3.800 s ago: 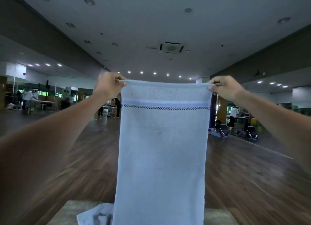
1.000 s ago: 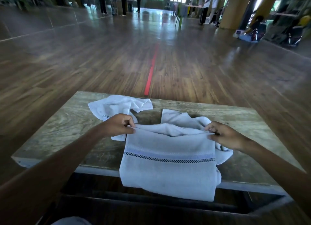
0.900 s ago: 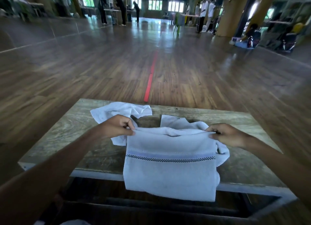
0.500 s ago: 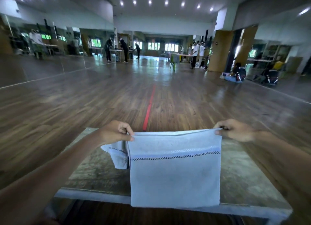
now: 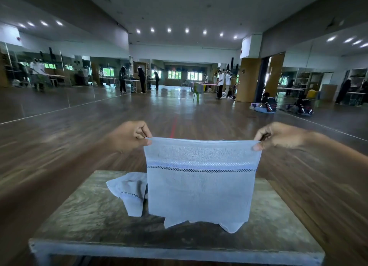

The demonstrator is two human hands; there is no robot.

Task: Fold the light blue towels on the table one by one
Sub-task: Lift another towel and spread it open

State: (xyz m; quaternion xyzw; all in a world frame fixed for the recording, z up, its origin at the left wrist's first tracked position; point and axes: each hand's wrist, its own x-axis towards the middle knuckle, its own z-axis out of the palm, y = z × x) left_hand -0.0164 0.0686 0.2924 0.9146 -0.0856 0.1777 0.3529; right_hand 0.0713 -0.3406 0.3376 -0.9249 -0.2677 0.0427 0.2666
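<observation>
A light blue towel (image 5: 201,188) with a checked stripe hangs doubled over above the table (image 5: 95,216). My left hand (image 5: 129,137) pinches its upper left corner and my right hand (image 5: 278,136) pinches its upper right corner, both held out at arm's length. The towel's lower edge touches the tabletop and crumples there. A second light blue towel (image 5: 129,192) lies crumpled on the table, behind and to the left of the held one, partly hidden by it.
The worn wooden table has a pale front edge (image 5: 159,251) close to me. Beyond it stretches a dark wooden floor with a red line (image 5: 173,126). Several people stand at tables far back, and one sits on the floor at right (image 5: 266,105).
Both hands have lifted the folded towel off the table and forward, so it hangs higher with its bottom edge on the tabletop. The view has tilted upward.
</observation>
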